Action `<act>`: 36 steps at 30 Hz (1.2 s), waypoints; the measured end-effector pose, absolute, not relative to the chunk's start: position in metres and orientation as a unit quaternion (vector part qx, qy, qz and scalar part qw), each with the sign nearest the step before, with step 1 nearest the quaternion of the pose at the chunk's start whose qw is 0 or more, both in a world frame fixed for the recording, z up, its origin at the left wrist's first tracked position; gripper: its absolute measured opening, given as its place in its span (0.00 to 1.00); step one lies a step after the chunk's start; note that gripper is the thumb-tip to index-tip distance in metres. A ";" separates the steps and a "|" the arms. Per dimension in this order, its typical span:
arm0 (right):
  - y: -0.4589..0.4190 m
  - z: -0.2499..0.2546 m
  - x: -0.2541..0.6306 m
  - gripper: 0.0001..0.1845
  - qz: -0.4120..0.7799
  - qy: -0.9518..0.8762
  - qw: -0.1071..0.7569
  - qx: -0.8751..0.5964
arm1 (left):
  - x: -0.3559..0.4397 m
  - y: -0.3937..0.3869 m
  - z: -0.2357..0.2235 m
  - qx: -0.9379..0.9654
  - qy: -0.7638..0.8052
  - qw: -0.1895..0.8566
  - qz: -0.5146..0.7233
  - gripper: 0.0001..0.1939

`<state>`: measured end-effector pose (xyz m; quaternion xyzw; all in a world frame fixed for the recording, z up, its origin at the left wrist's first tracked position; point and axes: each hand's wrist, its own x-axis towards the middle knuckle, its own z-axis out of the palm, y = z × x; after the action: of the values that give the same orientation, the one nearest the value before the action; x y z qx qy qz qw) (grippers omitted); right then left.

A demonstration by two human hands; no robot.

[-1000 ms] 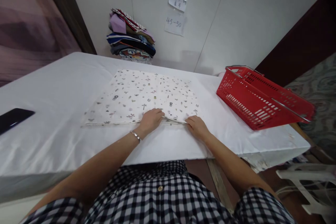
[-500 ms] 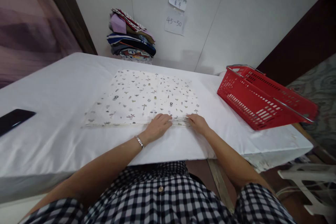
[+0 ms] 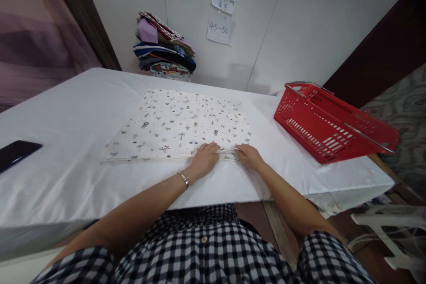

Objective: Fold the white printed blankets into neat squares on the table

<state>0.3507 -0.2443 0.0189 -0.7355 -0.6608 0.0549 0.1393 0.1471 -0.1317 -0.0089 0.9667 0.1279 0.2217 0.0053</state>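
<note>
A white cloth (image 3: 173, 124) with small scattered prints lies folded in layers, spread flat on the white-covered table (image 3: 86, 106). Both hands are at its near edge, right of its middle. My left hand (image 3: 205, 159), with a silver bracelet at the wrist, is closed on the edge, fingers pointing right. A short way to the right, my right hand (image 3: 249, 156) pinches the same edge, its thumb and fingertips on the layers. Between the two hands the edge is slightly raised and bunched. Some fingertips are hidden by the cloth.
A red plastic basket (image 3: 329, 124) with metal handles stands at the table's right end. A stack of folded fabrics (image 3: 164, 49) sits at the back against the wall. A black phone (image 3: 18, 153) lies at the left. A white plastic stool (image 3: 392, 230) is on the floor at right.
My left hand has shifted slightly right along the cloth's edge, toward the right hand, its wrist turning a little. My right hand stays almost where it was. The view has moved slightly.
</note>
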 end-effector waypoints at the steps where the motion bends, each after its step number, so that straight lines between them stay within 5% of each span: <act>1: -0.244 0.019 0.351 0.13 0.053 -0.661 0.140 -0.736 | 0.147 -0.131 -0.010 0.965 0.134 0.009 0.225 0.14; 36: -0.245 0.006 0.319 0.15 -0.033 -0.754 0.159 -0.637 | 0.136 -0.149 -0.009 0.961 0.124 0.016 0.245 0.15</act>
<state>0.3193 -0.2449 0.0056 -0.6368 -0.7536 -0.0327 0.1595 0.1361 -0.1488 -0.0086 0.9614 0.1242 0.2451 0.0162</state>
